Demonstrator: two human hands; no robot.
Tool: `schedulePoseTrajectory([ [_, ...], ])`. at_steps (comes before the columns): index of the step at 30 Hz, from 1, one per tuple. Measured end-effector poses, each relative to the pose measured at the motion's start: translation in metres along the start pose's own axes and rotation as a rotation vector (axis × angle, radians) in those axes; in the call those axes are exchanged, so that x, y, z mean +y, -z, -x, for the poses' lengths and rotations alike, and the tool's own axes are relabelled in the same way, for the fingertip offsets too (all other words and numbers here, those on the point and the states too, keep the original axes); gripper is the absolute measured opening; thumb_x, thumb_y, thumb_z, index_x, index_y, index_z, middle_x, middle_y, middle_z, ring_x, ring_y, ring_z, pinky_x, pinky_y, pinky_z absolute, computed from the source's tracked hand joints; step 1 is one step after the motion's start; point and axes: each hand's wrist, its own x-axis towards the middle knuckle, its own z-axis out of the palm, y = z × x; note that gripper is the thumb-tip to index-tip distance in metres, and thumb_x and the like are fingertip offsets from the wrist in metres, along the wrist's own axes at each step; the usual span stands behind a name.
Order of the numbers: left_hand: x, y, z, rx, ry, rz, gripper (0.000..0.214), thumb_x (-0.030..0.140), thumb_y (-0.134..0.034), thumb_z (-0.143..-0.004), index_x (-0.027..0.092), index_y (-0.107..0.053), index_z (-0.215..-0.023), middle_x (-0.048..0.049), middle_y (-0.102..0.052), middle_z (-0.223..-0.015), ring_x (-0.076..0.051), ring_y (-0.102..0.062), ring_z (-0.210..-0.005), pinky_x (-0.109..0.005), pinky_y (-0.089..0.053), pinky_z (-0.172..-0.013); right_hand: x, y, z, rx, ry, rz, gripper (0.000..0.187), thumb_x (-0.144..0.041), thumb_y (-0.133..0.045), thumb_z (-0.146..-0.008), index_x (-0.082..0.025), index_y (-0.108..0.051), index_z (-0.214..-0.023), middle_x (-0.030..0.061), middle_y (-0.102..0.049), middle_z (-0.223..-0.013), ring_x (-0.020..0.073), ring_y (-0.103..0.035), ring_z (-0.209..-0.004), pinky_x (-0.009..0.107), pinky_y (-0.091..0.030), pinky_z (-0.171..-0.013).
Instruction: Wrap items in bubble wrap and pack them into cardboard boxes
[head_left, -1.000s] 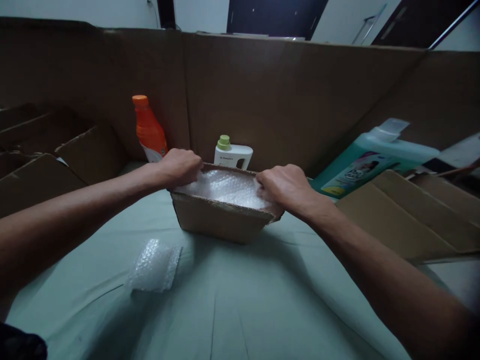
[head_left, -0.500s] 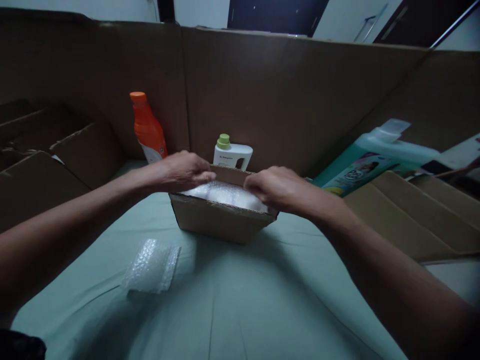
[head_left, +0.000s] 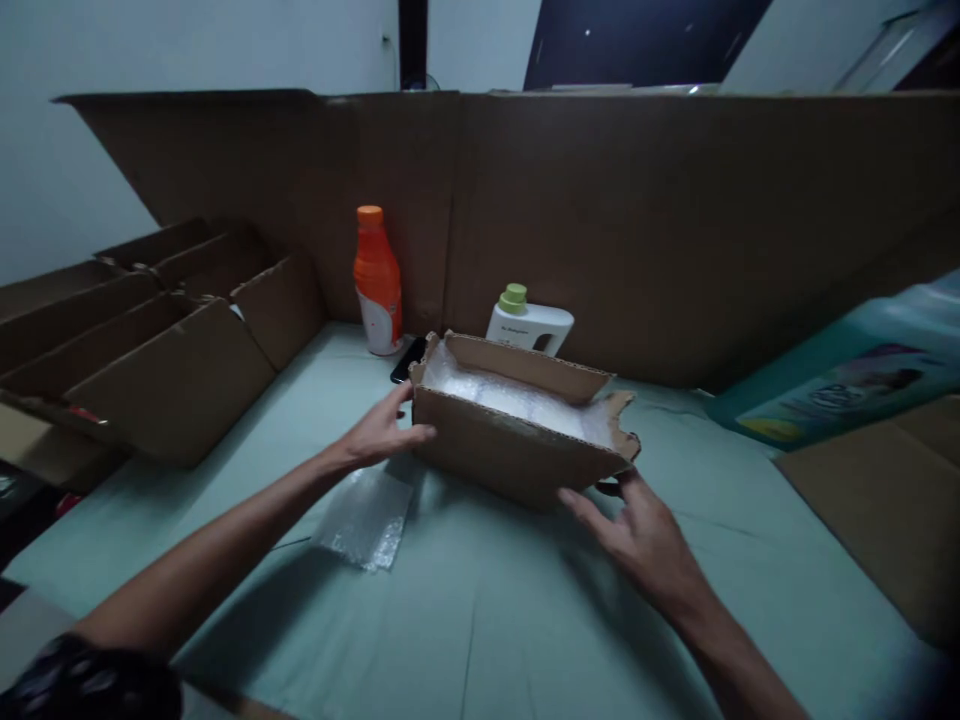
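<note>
A small open-topped cardboard box (head_left: 487, 450) stands slightly turned in the middle, with bubble wrap (head_left: 517, 400) filling its inside; what the wrap covers is hidden. My left hand (head_left: 382, 430) grips the box's left end, thumb along the front wall and fingers round the side. At the lower right corner, my right hand (head_left: 637, 525) takes hold with the thumb in front and the fingertips partly hidden behind the box. A loose piece of bubble wrap (head_left: 364, 520) lies on the cloth below my left hand.
Behind the box stand an orange bottle (head_left: 379, 285), a white bottle with green cap (head_left: 529, 322) and a dark phone (head_left: 409, 360). A divided cardboard box (head_left: 180, 390) is at left, a large teal bottle (head_left: 840, 370) at right. A tall cardboard panel (head_left: 637, 220) closes the back.
My hands have gone from the box's top opening down to its two ends. The box now sits turned, its right end nearer me. The view has swung left.
</note>
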Motion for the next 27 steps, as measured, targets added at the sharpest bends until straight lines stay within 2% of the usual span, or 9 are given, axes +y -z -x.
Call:
schedulePoseTrajectory([
  [2,-0.006,-0.022,-0.006,0.005,-0.02,0.14,0.077,0.045,-0.072,-0.076,0.016,-0.048,-0.143,-0.0174,-0.059,-0.142,-0.033,-0.056,-0.13,-0.046,-0.045,-0.108,0.0,-0.025,-0.004,0.068,-0.04,-0.026,0.046,-0.055,-0.067,-0.081,-0.017,-0.066,-0.106,0.0045,-0.072,-0.079,0.0154,-0.053,-0.046,0.032,-0.05,-0.049],
  [4,0.002,-0.045,-0.003,0.025,-0.045,0.18,0.08,0.042,-0.072,-0.077,0.017,-0.043,-0.147,-0.0163,-0.058,-0.143,-0.033,-0.055,-0.13,-0.045,-0.045,-0.108,0.003,-0.028,-0.004,0.129,-0.081,-0.049,0.044,-0.055,-0.066,-0.081,-0.018,-0.066,-0.104,0.0062,-0.071,-0.081,0.0204,-0.063,-0.059,0.034,-0.054,-0.057],
  [8,0.032,-0.078,0.029,-0.015,-0.054,0.101,0.083,0.039,-0.072,-0.079,0.021,-0.038,-0.152,-0.0153,-0.056,-0.145,-0.034,-0.057,-0.125,-0.047,-0.048,-0.104,0.012,0.011,0.015,0.211,-0.123,-0.033,0.052,-0.057,-0.063,-0.08,-0.02,-0.067,-0.117,0.0126,-0.072,-0.113,0.0357,-0.067,-0.11,0.047,-0.056,-0.086],
  [11,0.04,-0.076,0.057,0.043,-0.049,0.133,0.077,0.038,-0.071,-0.081,0.022,-0.04,-0.15,-0.0153,-0.055,-0.145,-0.032,-0.06,-0.119,-0.046,-0.051,-0.1,-0.001,0.028,0.021,0.253,-0.104,0.029,0.059,-0.058,-0.064,-0.079,-0.025,-0.065,-0.128,0.0125,-0.062,-0.14,0.041,-0.054,-0.132,0.056,-0.049,-0.099],
  [13,0.037,-0.057,0.073,0.144,-0.011,0.135,0.068,0.039,-0.068,-0.084,0.022,-0.046,-0.145,-0.014,-0.061,-0.137,-0.03,-0.063,-0.112,-0.044,-0.053,-0.096,-0.021,0.016,0.009,0.2,-0.056,-0.042,0.062,-0.057,-0.068,-0.078,-0.024,-0.063,-0.13,0.0132,-0.06,-0.143,0.0407,-0.054,-0.132,0.056,-0.048,-0.103],
  [16,0.027,-0.011,0.095,0.358,0.06,0.086,0.061,0.045,-0.066,-0.086,0.02,-0.05,-0.14,-0.013,-0.066,-0.127,-0.029,-0.065,-0.107,-0.042,-0.055,-0.092,-0.06,-0.033,-0.032,0.017,0.044,-0.299,0.063,-0.052,-0.071,-0.078,-0.02,-0.059,-0.13,0.015,-0.065,-0.132,0.0356,-0.06,-0.123,0.052,-0.049,-0.103],
  [20,0.012,0.043,0.12,0.702,0.163,0.057,0.058,0.045,-0.067,-0.086,0.018,-0.05,-0.135,-0.0131,-0.065,-0.129,-0.028,-0.065,-0.113,-0.04,-0.055,-0.096,-0.114,-0.126,-0.102,-0.315,0.215,-0.597,0.063,-0.045,-0.077,-0.074,-0.016,-0.059,-0.126,0.014,-0.068,-0.125,0.0277,-0.065,-0.11,0.043,-0.052,-0.099],
  [24,-0.019,0.052,0.14,0.926,0.161,0.055,0.066,0.037,-0.066,-0.086,0.019,-0.042,-0.145,-0.014,-0.052,-0.149,-0.028,-0.051,-0.138,-0.041,-0.045,-0.114,-0.148,-0.212,-0.151,-0.527,0.288,-0.744,0.067,-0.041,-0.077,-0.072,-0.017,-0.058,-0.131,0.0112,-0.068,-0.125,0.0253,-0.064,-0.114,0.04,-0.051,-0.103],
  [27,-0.046,0.038,0.145,0.916,0.143,0.011,0.082,0.035,-0.066,-0.087,0.023,-0.027,-0.157,-0.0117,-0.029,-0.166,-0.028,-0.026,-0.155,-0.044,-0.022,-0.128,-0.154,-0.264,-0.168,-0.527,0.254,-0.721,0.073,-0.037,-0.074,-0.075,-0.018,-0.05,-0.142,0.0139,-0.064,-0.133,0.0283,-0.06,-0.124,0.044,-0.051,-0.103],
])
